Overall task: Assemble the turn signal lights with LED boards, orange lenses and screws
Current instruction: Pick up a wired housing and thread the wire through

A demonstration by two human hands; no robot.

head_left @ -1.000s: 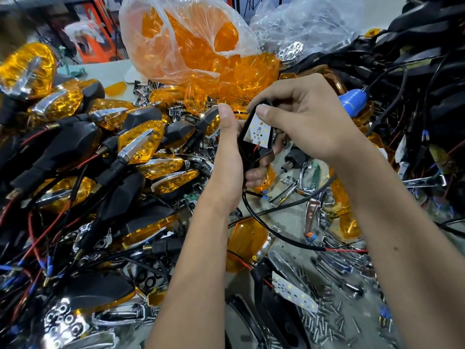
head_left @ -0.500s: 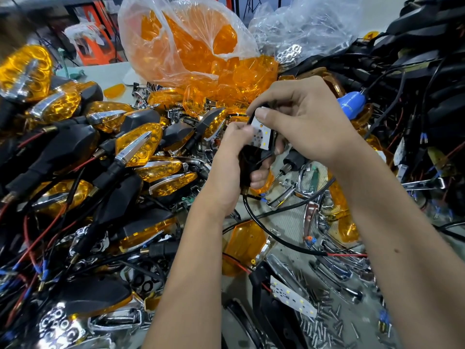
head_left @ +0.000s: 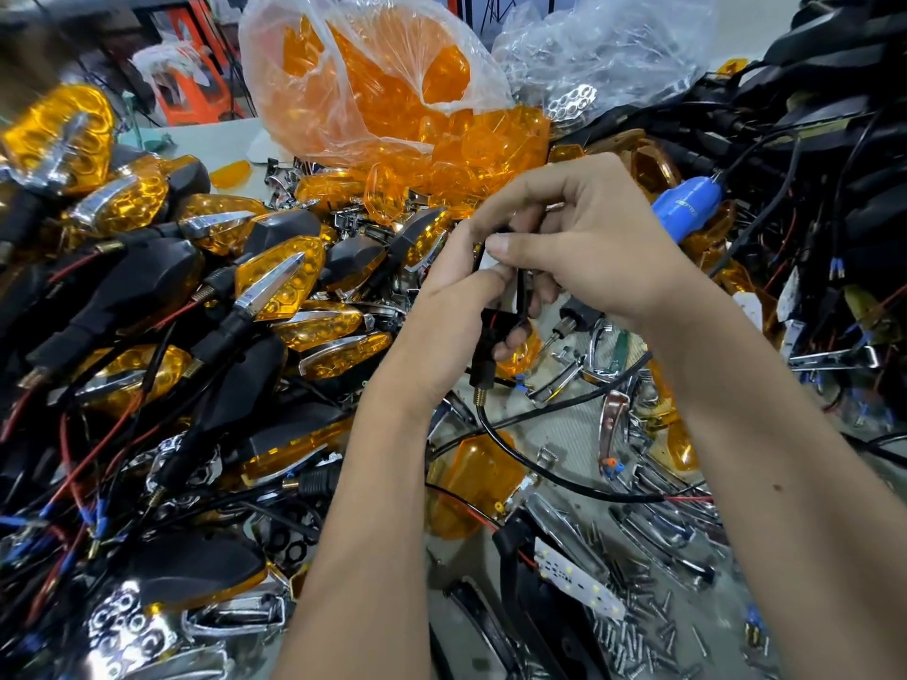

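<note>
My left hand [head_left: 456,306] grips a black turn signal housing [head_left: 491,336] at the centre of the view, its black cable [head_left: 540,471] looping down to the right. My right hand [head_left: 589,247] pinches the small white LED board [head_left: 491,262] against the top of the housing; the board is mostly hidden by my fingers. A second LED board [head_left: 579,581] with red wire lies low on the table. Loose screws [head_left: 653,630] are scattered at the bottom right. A clear bag of orange lenses [head_left: 392,105] stands behind my hands.
Finished signals with orange lenses [head_left: 280,282] are piled on the left among red and black wires. A blue-handled screwdriver [head_left: 687,208] lies behind my right hand. Chrome trims [head_left: 608,419] and a loose orange lens [head_left: 471,483] lie below my hands. Black housings [head_left: 834,90] stack up at the right.
My left thumb has closed in over the LED board, which showed plainly before and is now mostly covered. Both hands have shifted slightly upward together.
</note>
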